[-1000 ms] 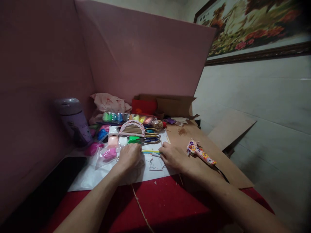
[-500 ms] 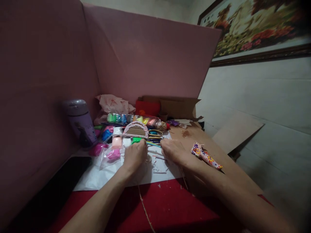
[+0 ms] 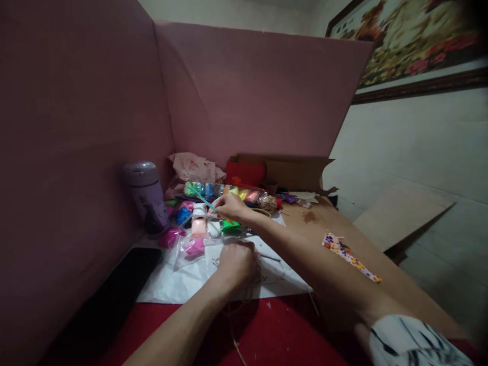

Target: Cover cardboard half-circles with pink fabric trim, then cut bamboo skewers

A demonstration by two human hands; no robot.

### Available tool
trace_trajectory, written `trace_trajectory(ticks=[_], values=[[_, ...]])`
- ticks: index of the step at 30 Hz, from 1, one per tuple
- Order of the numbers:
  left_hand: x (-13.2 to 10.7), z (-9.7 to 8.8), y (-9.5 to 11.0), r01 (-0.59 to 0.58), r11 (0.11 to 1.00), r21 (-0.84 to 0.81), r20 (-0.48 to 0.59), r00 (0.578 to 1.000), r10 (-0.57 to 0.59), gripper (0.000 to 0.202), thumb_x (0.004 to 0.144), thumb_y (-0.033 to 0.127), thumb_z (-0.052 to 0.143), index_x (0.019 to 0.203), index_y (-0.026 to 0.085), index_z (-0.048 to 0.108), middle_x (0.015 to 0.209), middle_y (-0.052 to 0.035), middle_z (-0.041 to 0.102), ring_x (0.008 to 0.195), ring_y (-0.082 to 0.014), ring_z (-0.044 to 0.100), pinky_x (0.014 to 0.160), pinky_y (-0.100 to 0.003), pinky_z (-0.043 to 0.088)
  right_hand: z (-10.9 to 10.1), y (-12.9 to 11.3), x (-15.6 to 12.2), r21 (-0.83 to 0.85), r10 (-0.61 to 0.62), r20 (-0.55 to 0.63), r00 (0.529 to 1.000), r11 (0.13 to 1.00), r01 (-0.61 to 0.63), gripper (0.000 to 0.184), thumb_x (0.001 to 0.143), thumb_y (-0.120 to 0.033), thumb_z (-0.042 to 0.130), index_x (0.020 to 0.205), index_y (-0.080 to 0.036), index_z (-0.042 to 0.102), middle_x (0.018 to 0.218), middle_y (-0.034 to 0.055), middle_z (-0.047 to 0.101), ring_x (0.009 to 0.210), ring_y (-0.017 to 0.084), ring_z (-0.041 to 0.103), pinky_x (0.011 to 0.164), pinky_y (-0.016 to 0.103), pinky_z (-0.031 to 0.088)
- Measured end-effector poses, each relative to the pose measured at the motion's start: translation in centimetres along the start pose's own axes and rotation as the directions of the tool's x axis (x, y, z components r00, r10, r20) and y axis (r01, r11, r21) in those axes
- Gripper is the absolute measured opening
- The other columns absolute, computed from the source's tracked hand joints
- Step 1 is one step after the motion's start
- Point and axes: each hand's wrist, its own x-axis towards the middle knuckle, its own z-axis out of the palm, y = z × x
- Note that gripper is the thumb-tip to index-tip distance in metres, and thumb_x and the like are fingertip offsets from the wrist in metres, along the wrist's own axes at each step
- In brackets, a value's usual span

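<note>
My right hand [image 3: 231, 207] reaches across to the left over the packs of clay. Its fingers pinch a thin blue-and-yellow stick [image 3: 203, 199], tilted with the blue end up to the left. Closer to me, my left hand [image 3: 238, 262] is closed in a fist just above the white paper [image 3: 168, 282]. Thin twine [image 3: 233, 335] trails from beneath it over the red cloth; whatever the fist holds is hidden. Small bags of clay lie beyond the left hand: pink [image 3: 194, 247], peach [image 3: 199, 227], white [image 3: 214, 229] and green [image 3: 230, 226].
A purple bottle [image 3: 148, 201] stands at the left by the pink partition [image 3: 247, 96]. Behind the bags lies a clear tray of coloured clay [image 3: 209, 190]. A flower-patterned piece [image 3: 351, 258] rests on the cardboard [image 3: 305, 231]. A dark flat object [image 3: 114, 295] lies at left.
My right hand has moved left and up, and lifted the blue-and-yellow stick. The left hand has come nearer to me and closed in a fist. The view has shifted slightly left.
</note>
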Motion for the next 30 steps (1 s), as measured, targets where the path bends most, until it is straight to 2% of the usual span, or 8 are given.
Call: trace_trajectory(ticks=[4, 8, 10, 14, 16, 20, 22, 30], values=[[0.1, 0.0, -0.2, 0.003, 1.000, -0.002, 0.003, 1.000, -0.003, 0.026, 0.080, 0.026, 0.043, 0.091, 0.017, 0.065, 0.085, -0.0121, 0.069, 0.078, -0.0258, 0.064, 0.066, -0.035, 0.045, 1.6, -1.9, 2.6, 0.036, -0.045, -0.007, 0.999, 0.998, 0.045, 0.017, 0.075, -0.017, 0.056, 0.075, -0.013, 0.072, 0.059, 0.0018, 0.066, 0.047, 0.010, 0.054, 0.048, 0.019, 0.040], [0.1, 0.0, -0.6, 0.015, 1.000, -0.008, 0.014, 1.000, -0.015, 0.025, 0.081, 0.026, 0.043, 0.088, 0.015, 0.065, 0.085, -0.0132, 0.068, 0.078, -0.0255, 0.064, 0.066, -0.034, 0.044, 0.8, -1.3, 2.4, -0.017, -0.106, -0.095, 0.990, 0.994, 0.105, 0.019, 0.078, -0.022, 0.054, 0.079, -0.015, 0.071, 0.074, 0.0026, 0.070, 0.066, 0.012, 0.060, 0.059, 0.019, 0.041], [0.0, 0.0, -0.7, 0.020, 1.000, -0.013, 0.025, 0.999, -0.020, 0.026, 0.082, 0.026, 0.043, 0.089, 0.014, 0.065, 0.086, -0.0148, 0.067, 0.079, -0.0262, 0.064, 0.066, -0.035, 0.044, -0.7, -0.1, 1.3, -0.065, -0.103, -0.140, 0.985, 0.993, 0.095, 0.022, 0.081, -0.025, 0.051, 0.083, -0.016, 0.071, 0.082, 0.0034, 0.070, 0.073, 0.013, 0.061, 0.061, 0.019, 0.040], [-0.1, -0.2, -0.6, 0.020, 0.999, -0.028, 0.029, 0.999, -0.019, 0.026, 0.085, 0.025, 0.040, 0.092, 0.015, 0.063, 0.087, -0.0142, 0.068, 0.084, -0.0257, 0.064, 0.066, -0.033, 0.043, -4.2, 3.1, -2.3, -0.191, -0.058, -0.169, 0.984, 0.981, 0.025, 0.034, 0.084, -0.035, 0.045, 0.075, -0.015, 0.071, 0.075, 0.0054, 0.069, 0.070, 0.015, 0.060, 0.058, 0.021, 0.037], [0.0, -0.5, -0.4, 0.028, 0.999, -0.032, 0.018, 0.999, -0.028, 0.027, 0.088, 0.026, 0.036, 0.094, 0.016, 0.061, 0.086, -0.0131, 0.068, 0.083, -0.0252, 0.064, 0.065, -0.033, 0.042, -5.5, 4.6, -4.4, -0.266, -0.025, -0.173, 0.985, 0.964, -0.023, 0.031, 0.082, -0.031, 0.046, 0.073, -0.016, 0.071, 0.074, 0.0065, 0.069, 0.068, 0.016, 0.059, 0.058, 0.023, 0.035], [0.4, -1.3, 0.1, 0.160, 0.985, -0.061, -0.104, 0.981, -0.166, 0.035, 0.092, 0.038, 0.027, 0.098, 0.019, 0.055, 0.082, -0.0100, 0.067, 0.078, -0.0234, 0.064, 0.062, -0.031, 0.040, -6.3, 7.2, -7.6, -0.378, 0.030, -0.155, 0.987, 0.921, -0.088, 0.024, 0.076, -0.019, 0.047, 0.076, -0.016, 0.071, 0.073, 0.0077, 0.069, 0.063, 0.017, 0.058, 0.055, 0.024, 0.033], [0.5, -1.5, 0.2, 0.168, 0.981, -0.094, -0.145, 0.973, -0.180, 0.034, 0.092, 0.042, 0.029, 0.099, 0.020, 0.053, 0.085, -0.0083, 0.066, 0.079, -0.0217, 0.063, 0.063, -0.030, 0.039, -6.0, 8.2, -8.4, -0.414, 0.032, -0.130, 0.991, 0.907, -0.083, 0.025, 0.075, -0.016, 0.046, 0.079, -0.015, 0.071, 0.075, 0.0077, 0.070, 0.064, 0.016, 0.058, 0.056, 0.024, 0.034], [0.1, -0.7, 0.1, -0.119, 0.992, 0.047, -0.059, 0.991, 0.122, 0.028, 0.082, 0.041, 0.050, 0.096, 0.017, 0.055, 0.102, -0.0108, 0.058, 0.096, -0.0266, 0.052, 0.079, -0.037, 0.038, -4.3, 9.9, -8.3, -0.494, -0.019, -0.053, 0.998, 0.870, -0.010, 0.023, 0.079, -0.017, 0.047, 0.085, -0.014, 0.069, 0.094, 0.0107, 0.067, 0.087, 0.018, 0.058, 0.076, 0.025, 0.039]])
